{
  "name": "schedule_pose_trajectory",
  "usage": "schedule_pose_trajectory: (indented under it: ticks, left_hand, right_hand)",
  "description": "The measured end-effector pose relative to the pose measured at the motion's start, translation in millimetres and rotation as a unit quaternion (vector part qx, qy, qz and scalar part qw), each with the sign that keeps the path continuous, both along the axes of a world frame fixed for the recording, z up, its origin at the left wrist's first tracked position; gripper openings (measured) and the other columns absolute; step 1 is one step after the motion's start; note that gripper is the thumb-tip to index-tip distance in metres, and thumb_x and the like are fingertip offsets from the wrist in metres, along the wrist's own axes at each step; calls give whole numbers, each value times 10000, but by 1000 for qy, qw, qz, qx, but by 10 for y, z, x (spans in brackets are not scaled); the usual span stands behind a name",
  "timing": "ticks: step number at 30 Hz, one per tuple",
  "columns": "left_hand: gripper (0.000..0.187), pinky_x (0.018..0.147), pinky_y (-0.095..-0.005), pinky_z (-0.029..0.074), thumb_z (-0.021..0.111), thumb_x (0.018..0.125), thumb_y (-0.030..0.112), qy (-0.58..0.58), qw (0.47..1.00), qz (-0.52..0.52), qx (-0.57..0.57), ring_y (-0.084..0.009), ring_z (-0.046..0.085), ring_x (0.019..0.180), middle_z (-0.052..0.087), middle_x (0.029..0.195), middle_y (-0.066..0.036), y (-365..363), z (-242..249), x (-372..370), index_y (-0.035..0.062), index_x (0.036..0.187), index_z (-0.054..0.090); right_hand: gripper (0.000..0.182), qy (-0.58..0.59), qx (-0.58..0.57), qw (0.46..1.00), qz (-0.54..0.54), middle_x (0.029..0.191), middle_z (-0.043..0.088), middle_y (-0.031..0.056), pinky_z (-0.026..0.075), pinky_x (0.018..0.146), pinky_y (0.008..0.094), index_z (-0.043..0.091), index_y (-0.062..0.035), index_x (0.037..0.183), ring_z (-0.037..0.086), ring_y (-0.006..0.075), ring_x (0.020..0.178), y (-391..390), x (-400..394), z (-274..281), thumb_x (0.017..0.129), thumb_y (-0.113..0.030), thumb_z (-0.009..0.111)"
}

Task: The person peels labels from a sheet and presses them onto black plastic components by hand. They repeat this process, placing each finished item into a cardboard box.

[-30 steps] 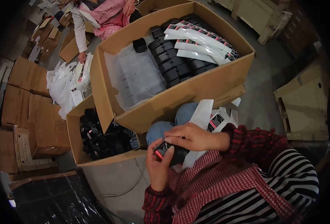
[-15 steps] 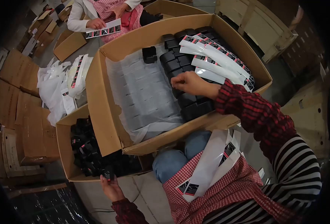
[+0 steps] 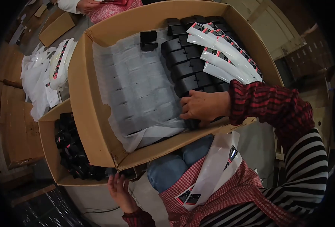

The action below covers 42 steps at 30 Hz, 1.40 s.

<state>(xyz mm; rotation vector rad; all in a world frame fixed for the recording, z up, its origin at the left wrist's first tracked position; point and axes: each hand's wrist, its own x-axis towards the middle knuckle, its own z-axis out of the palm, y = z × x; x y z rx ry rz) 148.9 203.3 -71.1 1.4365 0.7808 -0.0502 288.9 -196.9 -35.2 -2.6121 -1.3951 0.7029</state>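
My right hand (image 3: 204, 107) is over the near end of the rows of black plastic pieces (image 3: 186, 83) in the large carton (image 3: 85, 102). Its fingers are curled down around a black plastic piece (image 3: 192, 124), partly hidden under the hand. My left hand (image 3: 121, 191) is by the near rim of the lower carton (image 3: 48, 151), fingers up and slightly apart, with nothing visible in them. Small black parts (image 3: 74, 157), some with red marks, fill that carton. Label strips (image 3: 228, 56) lie on the black pieces, and more label strips (image 3: 207, 176) rest on my lap.
A lone black piece (image 3: 149, 40) stands on the translucent liner sheet (image 3: 137, 83). White plastic bags and strips (image 3: 38, 72) are heaped at the left. Stacked cartons (image 3: 14, 125) stand farther left. Another person's hand (image 3: 88, 6) shows at the top.
My right hand has moved down to the row's near end and closed on a piece. My left hand no longer visibly holds the small black part. The view has shifted.
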Motion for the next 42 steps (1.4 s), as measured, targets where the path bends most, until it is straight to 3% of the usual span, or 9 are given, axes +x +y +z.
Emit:
schedule_pose_trajectory:
  ticks: [6,12,14,17,23,25,35,38,42]
  left_hand:
    - [284,888,-316,482,548,966,150,-34,998,-47,16,-185,600,1036,612,1159,-99,-381,462,26,29,1221,516]
    - [208,851,-308,501,534,972,120,-86,994,-61,3,-174,622,972,635,1105,-95,-670,942,-149,19,1153,557]
    - [202,852,-310,502,531,975,117,-105,991,-86,-2,-174,623,968,637,1101,-98,-869,1064,-175,16,1148,560]
    - [234,829,-307,500,531,988,169,-146,963,-222,-54,-172,621,958,632,1091,-90,-1229,1222,-245,31,1175,552]
    - [502,872,-365,520,370,1035,416,-95,904,-299,-292,-214,628,1007,630,1130,-124,-1508,1533,-408,-18,1248,509]
    - [526,888,-340,504,343,1037,440,-80,882,-314,-342,-196,623,1009,624,1147,-107,-1498,1578,-515,-7,1257,512]
    - [406,796,-358,606,556,960,101,-88,822,-375,-419,-228,664,992,587,1218,-136,-1250,1713,-1079,4,1337,441]
    - [414,747,-325,625,547,949,50,-100,874,-343,-328,-228,676,952,584,1207,-145,-1280,1807,-1224,1,1339,416]
    - [393,813,-322,591,561,929,-3,-161,870,-437,-164,-193,645,998,600,1170,-112,-1328,1758,-1413,0,1303,439]
  right_hand:
    - [622,17,-115,991,67,1072,610,79,390,903,419,602,-97,1225,480,253,1161,88,65,111,664,-301,777]
    - [692,160,162,944,-238,1146,596,89,452,932,374,508,-37,1331,557,266,1088,-135,-61,482,684,-126,738]
    - [404,317,452,716,-427,929,626,27,488,748,284,572,-8,1131,627,157,848,-138,-266,795,736,-39,654]
    - [750,428,511,594,-451,1284,527,57,409,981,252,320,34,1456,505,101,1147,-153,-687,974,775,43,634]
    - [717,224,603,700,-309,1175,583,35,458,951,294,442,-31,1372,569,168,1103,78,-1450,1097,708,159,635]
    - [431,-182,550,810,-92,1113,614,75,500,933,355,608,-31,1144,583,278,1122,115,-1585,1165,742,113,666]
    - [437,-116,537,835,-32,1218,598,80,531,894,379,645,-75,1065,561,315,1171,359,-2175,1364,690,149,620]
    - [484,144,572,804,-73,1282,548,143,412,1028,374,572,-41,1247,507,298,1239,318,-2244,1289,790,118,588]
    - [495,158,515,821,-187,1239,543,130,446,930,334,589,-31,1219,551,240,1141,659,-2474,1253,797,-224,761]
